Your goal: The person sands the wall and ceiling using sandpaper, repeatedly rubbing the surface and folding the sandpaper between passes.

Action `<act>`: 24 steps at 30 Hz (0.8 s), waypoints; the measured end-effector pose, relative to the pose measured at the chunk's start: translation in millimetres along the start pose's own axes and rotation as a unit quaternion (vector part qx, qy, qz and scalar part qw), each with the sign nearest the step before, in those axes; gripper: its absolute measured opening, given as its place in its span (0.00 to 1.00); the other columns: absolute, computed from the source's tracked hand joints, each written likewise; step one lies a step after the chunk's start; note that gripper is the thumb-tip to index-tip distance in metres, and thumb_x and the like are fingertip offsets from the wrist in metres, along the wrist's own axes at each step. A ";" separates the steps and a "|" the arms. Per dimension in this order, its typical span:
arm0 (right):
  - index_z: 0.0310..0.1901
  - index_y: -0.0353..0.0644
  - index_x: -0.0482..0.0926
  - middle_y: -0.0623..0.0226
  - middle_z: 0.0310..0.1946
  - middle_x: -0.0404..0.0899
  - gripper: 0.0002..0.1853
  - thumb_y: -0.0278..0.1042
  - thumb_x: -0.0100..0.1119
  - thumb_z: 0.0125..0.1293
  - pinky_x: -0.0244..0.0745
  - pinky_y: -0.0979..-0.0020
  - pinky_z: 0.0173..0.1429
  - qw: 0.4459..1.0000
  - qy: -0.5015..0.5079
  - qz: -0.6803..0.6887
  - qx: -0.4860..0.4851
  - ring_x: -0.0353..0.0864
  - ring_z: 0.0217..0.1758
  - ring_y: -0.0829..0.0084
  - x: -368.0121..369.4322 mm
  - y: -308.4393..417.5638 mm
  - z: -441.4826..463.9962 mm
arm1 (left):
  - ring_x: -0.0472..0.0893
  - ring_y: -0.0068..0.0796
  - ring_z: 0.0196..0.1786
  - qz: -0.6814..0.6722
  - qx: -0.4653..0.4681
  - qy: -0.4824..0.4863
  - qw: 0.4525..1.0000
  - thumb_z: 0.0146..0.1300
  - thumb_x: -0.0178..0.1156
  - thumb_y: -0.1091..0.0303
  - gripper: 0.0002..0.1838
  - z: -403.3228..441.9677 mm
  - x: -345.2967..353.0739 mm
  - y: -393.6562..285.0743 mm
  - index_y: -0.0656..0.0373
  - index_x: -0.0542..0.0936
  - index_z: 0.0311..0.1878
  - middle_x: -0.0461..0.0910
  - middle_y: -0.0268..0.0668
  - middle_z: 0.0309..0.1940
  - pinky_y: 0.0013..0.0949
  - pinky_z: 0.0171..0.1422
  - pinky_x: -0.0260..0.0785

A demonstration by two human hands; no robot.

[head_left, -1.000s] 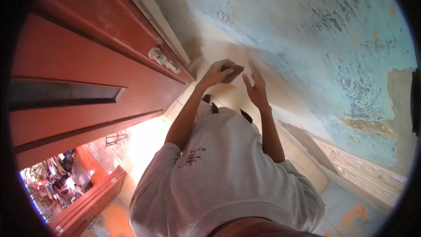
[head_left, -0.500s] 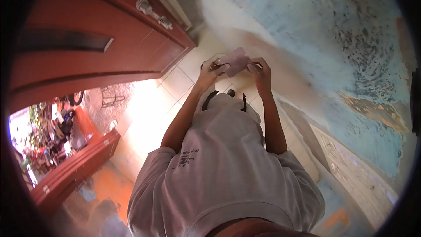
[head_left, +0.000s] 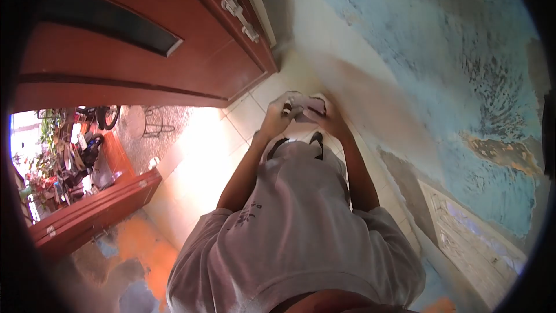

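Head: hands (head_left: pixel 278 118) between door (head_left: pixel 214 65) and wall (head_left: pixel 414 64)

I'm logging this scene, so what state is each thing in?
Sheet: held in both hands, partly hidden; whether folded, unclear
Left hand: closed on the sheet
Right hand: closed on the sheet's other side
Door: open
Wall: blue paint worn, patchy
Shirt: worn, creased
Floor: partly sunlit

Entrance area, probably of a home
Red panelled door (head_left: pixel 185 72) at upper left, daylit plants (head_left: pixel 41 182) outside at lower left, patchy blue wall (head_left: pixel 417 64) at right, pale floor tiles (head_left: pixel 246 117) between.
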State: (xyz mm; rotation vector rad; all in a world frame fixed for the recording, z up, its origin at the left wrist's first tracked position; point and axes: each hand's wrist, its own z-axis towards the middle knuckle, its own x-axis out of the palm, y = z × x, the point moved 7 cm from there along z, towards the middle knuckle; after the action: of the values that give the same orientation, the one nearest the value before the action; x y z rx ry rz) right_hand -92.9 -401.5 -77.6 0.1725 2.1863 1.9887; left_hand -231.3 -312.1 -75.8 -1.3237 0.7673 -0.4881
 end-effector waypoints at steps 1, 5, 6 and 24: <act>0.53 0.36 0.83 0.65 0.45 0.84 0.17 0.40 0.69 0.71 0.79 0.71 0.53 0.999 -0.024 0.016 0.026 0.82 0.48 0.77 6.2 -6.7 0.7 | 0.86 0.41 0.42 0.017 -0.012 0.011 1.000 0.64 0.69 0.81 0.24 1.4 -7.4 0.3 0.61 0.78 0.63 0.85 0.46 0.44 0.37 0.45 0.82; 0.61 0.38 0.84 0.61 0.55 0.86 0.17 0.28 0.64 0.71 0.76 0.65 0.67 0.999 -0.036 -0.026 -0.014 0.84 0.60 0.67 47.0 -44.3 16.8 | 0.87 0.42 0.45 0.069 0.046 0.037 0.996 0.64 0.71 0.79 0.25 -3.5 -53.8 12.2 0.60 0.78 0.64 0.83 0.46 0.48 0.39 0.45 0.83; 0.61 0.39 0.84 0.61 0.58 0.86 0.18 0.25 0.62 0.71 0.75 0.63 0.70 0.996 -0.019 -0.072 -0.056 0.83 0.63 0.65 61.3 -29.7 22.9 | 0.87 0.42 0.46 0.063 0.049 0.041 0.996 0.64 0.71 0.79 0.25 -7.4 -67.7 13.5 0.59 0.78 0.64 0.82 0.47 0.50 0.40 0.45 0.83; 0.59 0.36 0.83 0.51 0.51 0.87 0.14 0.30 0.53 0.80 0.81 0.63 0.60 0.935 -0.161 -0.298 -0.100 0.87 0.54 0.62 13.7 73.2 100.6 | 0.85 0.50 0.46 0.180 0.210 -0.068 0.959 0.72 0.65 0.69 0.12 104.4 -251.3 -48.6 0.61 0.82 0.56 0.82 0.47 0.45 0.48 0.54 0.79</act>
State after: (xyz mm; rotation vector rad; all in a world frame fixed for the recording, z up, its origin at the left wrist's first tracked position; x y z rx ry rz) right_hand -87.7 -293.5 -14.5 -0.1661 1.5716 1.6712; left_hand -317.2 -72.9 32.6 -0.7902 0.7224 -0.2446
